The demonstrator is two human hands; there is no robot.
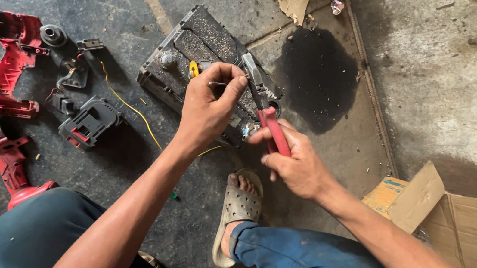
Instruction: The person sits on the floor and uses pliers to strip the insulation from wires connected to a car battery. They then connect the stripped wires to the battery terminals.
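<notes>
Open dusty battery case (201,44), contents indistinct. My left hand (208,109) pinches a thin wire (218,83); my right hand (298,165) grips red-handled pliers (266,107).

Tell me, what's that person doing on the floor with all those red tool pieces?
A person sits on the concrete floor, working over a dusty dark battery. The right hand holds red-handled pliers with the tips down at the battery's top. The left hand pinches something small right beside the plier tips; what it is cannot be made out. A yellow wire runs from the battery toward taken-apart red drill shells and a black battery pack on the left. Torn cardboard lies to the right.
</notes>
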